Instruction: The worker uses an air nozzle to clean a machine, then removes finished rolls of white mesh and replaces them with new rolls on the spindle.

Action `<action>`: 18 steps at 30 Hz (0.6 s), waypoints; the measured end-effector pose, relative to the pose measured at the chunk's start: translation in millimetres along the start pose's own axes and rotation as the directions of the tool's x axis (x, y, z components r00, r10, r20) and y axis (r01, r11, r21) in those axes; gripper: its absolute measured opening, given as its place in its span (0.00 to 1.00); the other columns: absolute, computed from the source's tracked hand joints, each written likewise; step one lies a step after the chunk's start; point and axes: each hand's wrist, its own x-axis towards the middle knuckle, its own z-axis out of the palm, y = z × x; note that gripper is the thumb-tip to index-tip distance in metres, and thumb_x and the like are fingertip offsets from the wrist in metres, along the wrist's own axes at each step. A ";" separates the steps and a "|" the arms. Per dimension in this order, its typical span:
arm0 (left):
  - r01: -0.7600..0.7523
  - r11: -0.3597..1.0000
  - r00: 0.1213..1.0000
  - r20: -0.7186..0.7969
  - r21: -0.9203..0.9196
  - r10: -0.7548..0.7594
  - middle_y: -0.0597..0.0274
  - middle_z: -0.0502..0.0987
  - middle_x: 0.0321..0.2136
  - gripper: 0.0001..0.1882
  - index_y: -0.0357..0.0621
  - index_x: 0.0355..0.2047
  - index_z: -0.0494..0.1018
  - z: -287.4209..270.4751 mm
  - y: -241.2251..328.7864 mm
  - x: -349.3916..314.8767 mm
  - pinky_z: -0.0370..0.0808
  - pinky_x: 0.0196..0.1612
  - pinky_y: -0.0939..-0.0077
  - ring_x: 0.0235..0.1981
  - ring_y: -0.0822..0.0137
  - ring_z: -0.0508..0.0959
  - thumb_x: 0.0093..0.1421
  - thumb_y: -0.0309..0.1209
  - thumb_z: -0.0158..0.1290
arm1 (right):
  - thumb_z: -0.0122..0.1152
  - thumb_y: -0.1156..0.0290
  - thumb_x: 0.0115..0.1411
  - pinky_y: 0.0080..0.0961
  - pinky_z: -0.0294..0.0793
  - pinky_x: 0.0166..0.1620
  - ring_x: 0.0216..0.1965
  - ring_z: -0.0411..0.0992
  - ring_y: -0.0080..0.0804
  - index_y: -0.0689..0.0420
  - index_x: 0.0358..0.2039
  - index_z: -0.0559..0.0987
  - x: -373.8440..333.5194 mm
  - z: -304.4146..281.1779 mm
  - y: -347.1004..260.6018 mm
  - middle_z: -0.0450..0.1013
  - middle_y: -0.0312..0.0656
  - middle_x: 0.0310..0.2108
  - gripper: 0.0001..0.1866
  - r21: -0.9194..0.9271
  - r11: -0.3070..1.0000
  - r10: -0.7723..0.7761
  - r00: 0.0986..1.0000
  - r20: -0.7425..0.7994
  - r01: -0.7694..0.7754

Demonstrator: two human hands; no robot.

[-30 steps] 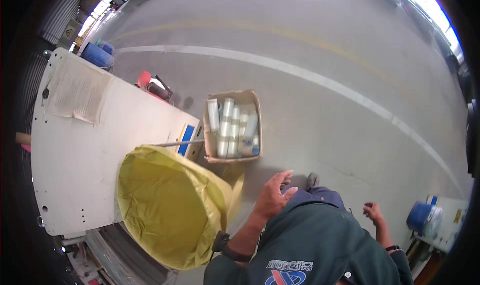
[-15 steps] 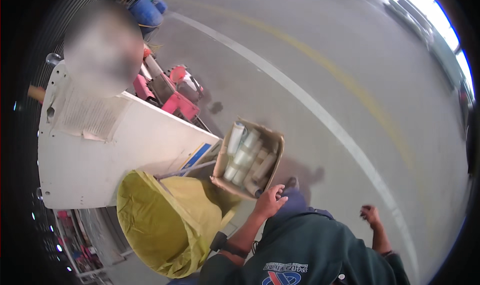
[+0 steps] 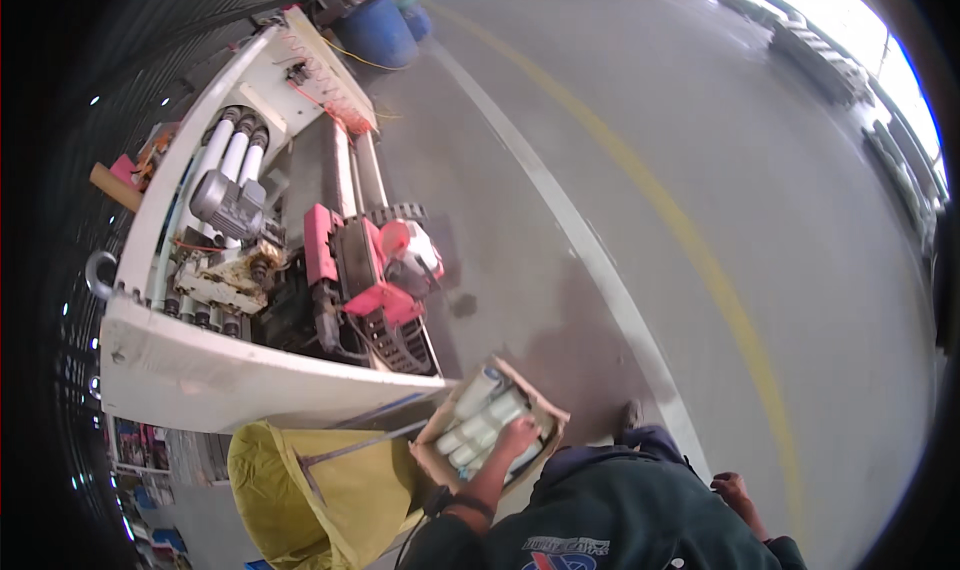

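An open cardboard box (image 3: 545, 407) stands on the floor at the lower middle, holding several pale, semi-clear rolls (image 3: 478, 433). My left hand (image 3: 517, 435) reaches over the box, against the rolls at its right side. Its fingers point down and are partly hidden, so whether they grip a roll does not show. At my right side hangs my right hand (image 3: 730, 488), away from everything, its fingers loosely curled with nothing visible in them.
Left of the box is a yellow cloth bag (image 3: 275, 490) on a metal frame. Beyond it stands a large white-framed machine (image 3: 190, 370) with a motor (image 3: 228, 202) and pink parts (image 3: 320, 245). A blue barrel (image 3: 375, 35) stands farther off. White and yellow lines cross the floor.
My left hand has moved from the box's near edge to over the rolls inside. The view has shifted, so the machine's inside now shows. My right hand still hangs at my side.
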 end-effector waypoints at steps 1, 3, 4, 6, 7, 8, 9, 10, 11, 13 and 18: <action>0.046 0.999 0.999 0.006 -0.022 -0.046 0.54 0.80 0.30 0.19 0.42 0.42 0.76 4.4 -7.1 7.2 0.77 0.35 0.69 0.28 0.64 0.81 0.55 0.41 0.60 | 0.59 0.74 0.53 0.30 0.77 0.28 0.26 0.78 0.35 0.67 0.46 0.75 33.9 -20.4 -28.4 0.77 0.45 0.30 0.19 0.100 0.995 0.006 1.000 0.001 -0.006; 0.132 0.943 0.990 0.002 -0.306 -0.138 0.59 0.79 0.26 0.17 0.39 0.41 0.76 19.7 -73.7 6.1 0.74 0.23 0.75 0.22 0.69 0.79 0.55 0.35 0.62 | 0.60 0.73 0.53 0.35 0.79 0.32 0.30 0.78 0.40 0.67 0.48 0.73 99.4 -42.2 -122.1 0.77 0.47 0.33 0.21 0.007 0.997 -0.078 0.993 0.090 0.078; 0.429 0.632 0.880 0.138 -0.646 -0.455 0.58 0.79 0.27 0.15 0.38 0.37 0.76 3.2 -24.4 3.0 0.75 0.24 0.74 0.23 0.68 0.80 0.56 0.36 0.61 | 0.60 0.73 0.53 0.35 0.78 0.32 0.29 0.78 0.39 0.67 0.47 0.74 120.6 -56.1 -164.9 0.76 0.47 0.32 0.21 -0.035 0.993 -0.110 0.992 0.056 0.112; 0.506 0.652 0.844 0.169 -0.565 -0.509 0.57 0.79 0.26 0.13 0.38 0.33 0.76 -2.9 3.2 34.6 0.76 0.27 0.74 0.25 0.69 0.80 0.58 0.37 0.58 | 0.60 0.73 0.53 0.33 0.78 0.31 0.28 0.77 0.36 0.66 0.46 0.74 165.7 -82.4 -251.4 0.76 0.46 0.32 0.20 -0.097 0.978 -0.185 0.983 -0.002 0.184; 0.494 0.649 0.849 0.159 -0.579 -0.504 0.59 0.78 0.26 0.12 0.39 0.31 0.76 -14.1 10.8 42.4 0.76 0.27 0.75 0.24 0.69 0.80 0.57 0.37 0.58 | 0.60 0.73 0.53 0.32 0.77 0.30 0.28 0.77 0.35 0.66 0.46 0.74 189.9 -86.0 -298.7 0.76 0.45 0.31 0.19 -0.125 0.963 -0.240 0.971 0.003 0.239; 0.573 0.521 0.781 0.230 -0.632 -0.581 0.61 0.77 0.28 0.11 0.41 0.32 0.73 -25.4 22.9 56.7 0.76 0.28 0.71 0.25 0.66 0.79 0.57 0.36 0.57 | 0.60 0.73 0.53 0.31 0.77 0.30 0.27 0.77 0.34 0.66 0.45 0.75 206.7 -85.2 -346.9 0.76 0.45 0.31 0.18 -0.115 0.953 -0.284 0.959 -0.003 0.282; 0.192 0.825 0.977 0.027 -0.532 -0.210 0.63 0.75 0.30 0.09 0.43 0.35 0.71 4.8 -103.3 37.2 0.75 0.28 0.67 0.27 0.62 0.78 0.57 0.33 0.55 | 0.59 0.73 0.53 0.30 0.76 0.29 0.27 0.77 0.33 0.66 0.44 0.75 225.6 -50.4 -421.5 0.76 0.44 0.31 0.18 -0.118 0.923 -0.356 0.929 0.100 0.366; 0.534 0.211 0.771 0.369 -0.819 -0.519 0.61 0.74 0.31 0.10 0.44 0.37 0.69 -18.8 -19.1 95.3 0.73 0.28 0.65 0.29 0.60 0.77 0.56 0.30 0.54 | 0.59 0.73 0.53 0.29 0.76 0.29 0.27 0.77 0.32 0.66 0.44 0.75 235.8 -67.0 -447.8 0.76 0.44 0.30 0.17 -0.089 0.922 -0.377 0.926 0.009 0.376; 0.492 0.093 0.870 0.483 -0.866 -0.098 0.60 0.74 0.28 0.06 0.45 0.35 0.70 -35.0 -45.2 111.4 0.73 0.26 0.68 0.26 0.62 0.77 0.58 0.29 0.52 | 0.59 0.73 0.53 0.29 0.76 0.29 0.27 0.77 0.32 0.66 0.44 0.75 258.0 -50.8 -485.2 0.76 0.44 0.30 0.17 -0.086 0.913 -0.396 0.917 0.044 0.398; 0.114 0.953 0.991 0.104 -0.281 -0.088 0.60 0.73 0.23 0.03 0.46 0.32 0.70 -58.4 9.2 170.1 0.73 0.23 0.70 0.22 0.64 0.77 0.61 0.30 0.50 | 0.59 0.74 0.54 0.30 0.77 0.29 0.26 0.77 0.33 0.66 0.44 0.75 300.7 -38.1 -539.4 0.76 0.44 0.29 0.17 -0.025 0.920 -0.390 0.918 0.071 0.392; 0.370 0.417 0.831 0.095 -0.830 -0.549 0.63 0.76 0.27 0.11 0.43 0.41 0.73 -164.3 91.0 378.2 0.77 0.25 0.75 0.25 0.70 0.79 0.59 0.31 0.56 | 0.62 0.69 0.55 0.29 0.77 0.29 0.29 0.78 0.34 0.66 0.44 0.76 365.0 7.4 -636.4 0.77 0.46 0.32 0.19 -0.063 0.954 -0.253 0.904 0.344 0.292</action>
